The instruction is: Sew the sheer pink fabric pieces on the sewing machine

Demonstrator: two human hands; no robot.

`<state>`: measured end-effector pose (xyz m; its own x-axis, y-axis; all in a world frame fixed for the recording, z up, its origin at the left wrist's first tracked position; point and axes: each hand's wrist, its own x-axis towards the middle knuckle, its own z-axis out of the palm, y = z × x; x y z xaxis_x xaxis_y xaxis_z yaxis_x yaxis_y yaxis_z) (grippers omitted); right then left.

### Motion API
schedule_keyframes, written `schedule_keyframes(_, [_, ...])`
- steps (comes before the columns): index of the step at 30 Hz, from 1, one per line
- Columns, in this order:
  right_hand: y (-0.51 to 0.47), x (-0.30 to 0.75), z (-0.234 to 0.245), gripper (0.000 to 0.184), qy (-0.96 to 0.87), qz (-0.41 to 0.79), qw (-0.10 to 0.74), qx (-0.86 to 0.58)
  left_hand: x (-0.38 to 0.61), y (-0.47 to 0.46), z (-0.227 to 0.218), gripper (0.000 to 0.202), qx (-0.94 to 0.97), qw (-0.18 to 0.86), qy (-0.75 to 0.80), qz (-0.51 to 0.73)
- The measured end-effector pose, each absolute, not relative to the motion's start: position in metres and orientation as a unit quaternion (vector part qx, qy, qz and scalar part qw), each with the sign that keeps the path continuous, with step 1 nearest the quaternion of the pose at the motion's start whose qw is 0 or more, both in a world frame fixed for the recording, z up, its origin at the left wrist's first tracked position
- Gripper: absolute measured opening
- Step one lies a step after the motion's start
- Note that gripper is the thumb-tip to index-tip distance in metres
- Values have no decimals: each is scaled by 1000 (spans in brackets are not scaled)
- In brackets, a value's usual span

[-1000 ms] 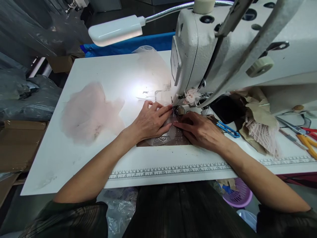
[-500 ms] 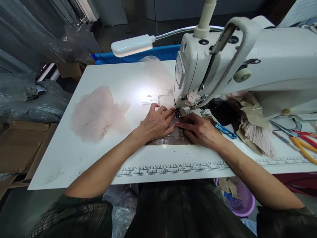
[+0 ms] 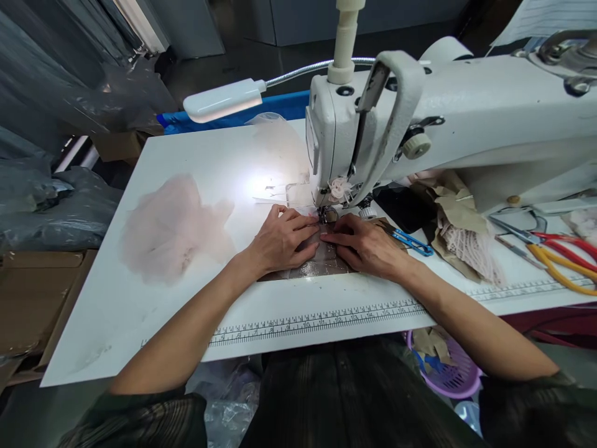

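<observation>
A piece of sheer pale fabric (image 3: 329, 250) lies under the presser foot (image 3: 329, 215) of the white sewing machine (image 3: 340, 115). My left hand (image 3: 286, 239) rests palm down on its left side, fingers stretched and spread beside the foot. On the right side, my right hand (image 3: 366, 246) has bent fingers gripping the fabric's edge, the index finger pointing toward the foot. The needle tip is too small to make out. A bunched heap of pale pink tulle (image 3: 175, 230) lies on the table to the left.
A lamp (image 3: 224, 99) lights the table (image 3: 112, 323). A printed ruler (image 3: 303, 328) runs along the front edge. Right of my hand lie blue thread snips (image 3: 413, 242), brown paper with pink trim (image 3: 471, 249) and orange-handled scissors (image 3: 555, 267). A purple basket (image 3: 459, 379) stands below.
The view has shifted, so the machine and table appear farther left. Both hands remain on the fabric beside the presser foot, with only slight finger movement.
</observation>
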<state>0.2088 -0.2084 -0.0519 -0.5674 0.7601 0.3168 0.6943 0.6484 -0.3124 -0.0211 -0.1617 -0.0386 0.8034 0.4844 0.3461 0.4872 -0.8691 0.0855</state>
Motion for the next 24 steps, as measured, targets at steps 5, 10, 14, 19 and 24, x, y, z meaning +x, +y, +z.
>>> schedule_keyframes(5, [-209,208,-51,33,-878,79,221,-418,-19,-162,-38,30,-948,10,-266,-174])
schedule_keyframes(10, [-208,208,-52,31,-878,84,224,-415,-20,-161,-35,33,-954,21,-255,-155])
schedule_keyframes(14, [-208,209,-53,32,-877,78,221,-420,-22,-159,-36,33,-956,25,-252,-147])
schedule_keyframes(19, [-209,209,-52,33,-874,86,218,-427,-22,-160,-36,34,-958,29,-249,-137])
schedule_keyframes(24, [-208,209,-52,32,-875,87,221,-421,-21,-165,-35,36,-959,46,-248,-125])
